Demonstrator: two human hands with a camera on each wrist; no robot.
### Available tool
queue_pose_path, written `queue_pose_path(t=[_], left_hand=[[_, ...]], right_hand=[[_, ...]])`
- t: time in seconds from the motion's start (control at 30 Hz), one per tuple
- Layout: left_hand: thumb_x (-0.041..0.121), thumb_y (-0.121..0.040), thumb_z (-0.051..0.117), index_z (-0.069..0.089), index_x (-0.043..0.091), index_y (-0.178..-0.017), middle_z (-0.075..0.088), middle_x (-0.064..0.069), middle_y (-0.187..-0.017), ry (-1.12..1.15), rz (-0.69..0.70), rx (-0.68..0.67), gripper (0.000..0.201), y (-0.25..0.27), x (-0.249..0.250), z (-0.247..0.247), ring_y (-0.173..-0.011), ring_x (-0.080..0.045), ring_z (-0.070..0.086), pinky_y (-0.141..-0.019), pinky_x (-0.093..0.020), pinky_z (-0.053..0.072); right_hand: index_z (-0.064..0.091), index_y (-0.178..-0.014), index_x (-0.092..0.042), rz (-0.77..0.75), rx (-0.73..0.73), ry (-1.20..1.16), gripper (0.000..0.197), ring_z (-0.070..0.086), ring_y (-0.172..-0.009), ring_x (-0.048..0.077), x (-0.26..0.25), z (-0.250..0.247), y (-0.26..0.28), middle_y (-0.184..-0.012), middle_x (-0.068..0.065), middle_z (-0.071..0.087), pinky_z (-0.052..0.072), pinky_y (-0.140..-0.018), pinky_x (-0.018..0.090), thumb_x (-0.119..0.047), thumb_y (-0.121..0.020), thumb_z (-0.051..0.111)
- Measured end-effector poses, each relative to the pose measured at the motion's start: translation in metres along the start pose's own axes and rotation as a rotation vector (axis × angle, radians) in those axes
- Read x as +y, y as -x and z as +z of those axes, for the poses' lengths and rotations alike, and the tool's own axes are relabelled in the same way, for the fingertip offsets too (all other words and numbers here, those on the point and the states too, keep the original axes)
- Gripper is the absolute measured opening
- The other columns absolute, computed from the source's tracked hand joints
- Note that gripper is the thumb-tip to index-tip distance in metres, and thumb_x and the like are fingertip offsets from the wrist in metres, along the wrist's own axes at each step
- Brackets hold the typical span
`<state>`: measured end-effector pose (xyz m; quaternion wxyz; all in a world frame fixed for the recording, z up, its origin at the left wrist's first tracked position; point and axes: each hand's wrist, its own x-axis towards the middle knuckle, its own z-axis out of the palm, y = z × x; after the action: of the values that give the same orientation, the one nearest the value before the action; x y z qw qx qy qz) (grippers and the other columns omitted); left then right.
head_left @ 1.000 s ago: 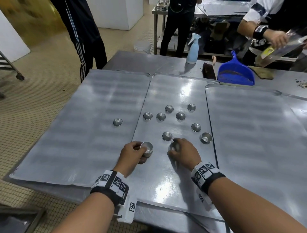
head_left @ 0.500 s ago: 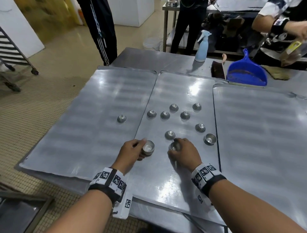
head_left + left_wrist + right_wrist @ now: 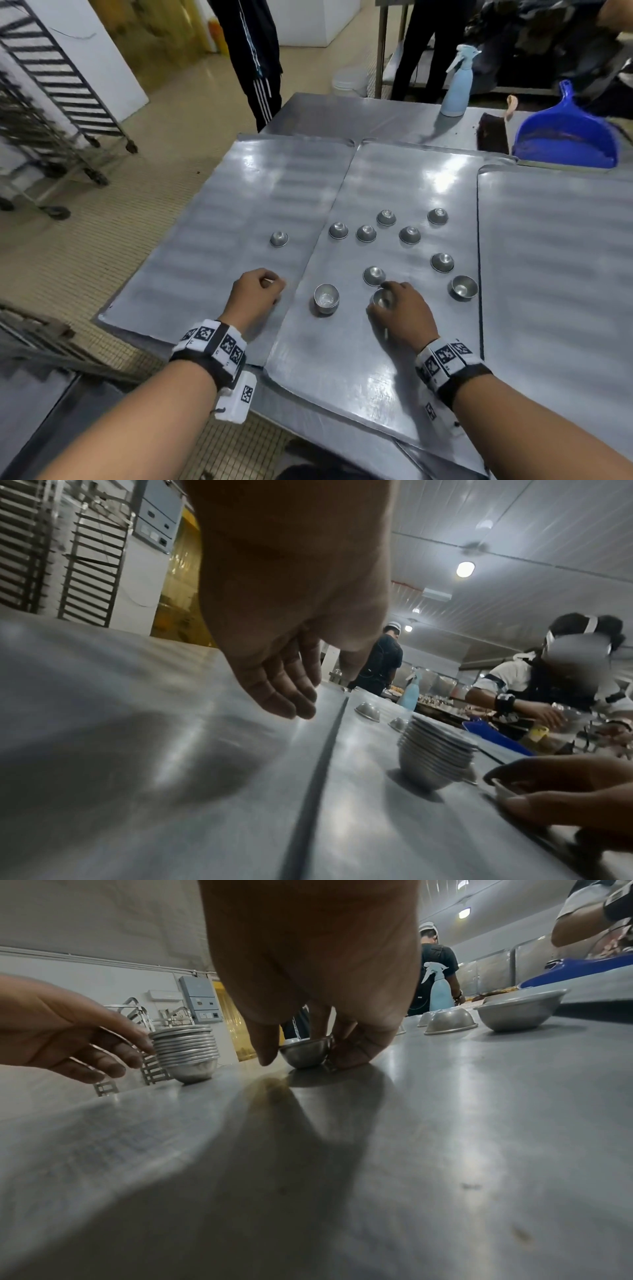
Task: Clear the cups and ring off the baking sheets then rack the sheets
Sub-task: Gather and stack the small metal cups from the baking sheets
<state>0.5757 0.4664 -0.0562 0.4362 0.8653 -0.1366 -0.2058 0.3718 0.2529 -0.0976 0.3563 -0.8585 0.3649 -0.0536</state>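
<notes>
Three metal baking sheets lie side by side: left [image 3: 212, 240], middle [image 3: 342, 359], right [image 3: 548, 274]. Several small metal cups sit upturned on the middle sheet, such as one [image 3: 374, 275] just beyond my right hand. A lone cup [image 3: 279, 238] sits on the left sheet, and an upright cup [image 3: 464, 287] stands near the right seam. A nested stack of cups [image 3: 326, 298] [image 3: 435, 753] [image 3: 186, 1053] stands free between my hands. My left hand [image 3: 270, 284] [image 3: 291, 699] hovers over the left sheet, fingers relaxed, holding nothing. My right hand [image 3: 385, 296] [image 3: 301, 1058] grips one upright cup [image 3: 304, 1053] on the middle sheet.
A wheeled sheet rack [image 3: 51, 102] stands on the floor to the left. At the table's far side are a spray bottle [image 3: 457, 85], a brush [image 3: 493, 133] and a blue dustpan [image 3: 565, 137]. A person [image 3: 257, 51] stands beyond the left sheet.
My left hand has let go of the cup stack and drawn left over the left sheet. My right hand stays on its cup.
</notes>
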Motion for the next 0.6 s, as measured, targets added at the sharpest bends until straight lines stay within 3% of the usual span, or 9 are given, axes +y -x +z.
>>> queue_pose_path(t=[0.1, 0.27, 0.43, 0.5, 0.6], left_hand=[[0.036, -0.087, 0.074, 0.069, 0.019, -0.105, 0.072, 0.001, -0.089, -0.139, 0.009, -0.043, 0.026, -0.036, 0.002, -0.013, -0.083, -0.022, 0.072, -0.08, -0.032, 0.055], [0.03, -0.089, 0.07, 0.066, 0.018, -0.111, 0.07, -0.007, -0.106, -0.331, 0.126, -0.114, 0.026, -0.099, 0.023, -0.018, -0.103, -0.029, 0.064, -0.081, -0.028, 0.042], [0.03, -0.09, 0.066, 0.049, 0.013, -0.147, 0.051, -0.016, -0.147, -0.499, 0.199, -0.207, 0.061, -0.151, 0.019, -0.009, -0.13, -0.035, 0.053, -0.102, -0.034, 0.042], [0.028, -0.091, 0.062, 0.05, 0.012, -0.145, 0.049, -0.017, -0.146, -0.571, 0.227, -0.234, 0.058, -0.162, 0.017, -0.003, -0.131, -0.035, 0.051, -0.101, -0.033, 0.041], [0.028, -0.089, 0.065, 0.063, 0.008, -0.124, 0.053, -0.02, -0.13, -0.585, 0.232, -0.225, 0.04, -0.17, 0.013, 0.005, -0.112, -0.039, 0.059, -0.086, -0.03, 0.039]], right_hand=[[0.059, -0.128, -0.024, 0.024, 0.007, -0.008, 0.05, 0.057, -0.109, 0.024, 0.0, 0.0, 0.0, -0.114, 0.0, 0.058, 0.046, -0.088, 0.033, -0.039, -0.081, 0.068], [0.059, -0.13, -0.025, 0.082, 0.044, -0.026, 0.054, 0.059, -0.109, 0.018, -0.006, 0.001, 0.0, -0.119, -0.004, 0.059, 0.047, -0.091, 0.033, -0.04, -0.08, 0.071], [0.061, -0.126, -0.026, 0.151, 0.086, -0.048, 0.051, 0.059, -0.106, 0.015, -0.017, 0.003, 0.003, -0.114, -0.008, 0.059, 0.046, -0.089, 0.031, -0.039, -0.078, 0.074], [0.063, -0.12, -0.027, 0.171, 0.11, -0.058, 0.047, 0.059, -0.103, 0.014, -0.021, 0.005, 0.004, -0.111, -0.007, 0.06, 0.048, -0.09, 0.032, -0.037, -0.076, 0.075], [0.065, -0.116, -0.028, 0.197, 0.153, -0.084, 0.044, 0.058, -0.103, 0.014, -0.023, 0.009, 0.006, -0.111, -0.007, 0.061, 0.048, -0.092, 0.034, -0.036, -0.075, 0.077]])
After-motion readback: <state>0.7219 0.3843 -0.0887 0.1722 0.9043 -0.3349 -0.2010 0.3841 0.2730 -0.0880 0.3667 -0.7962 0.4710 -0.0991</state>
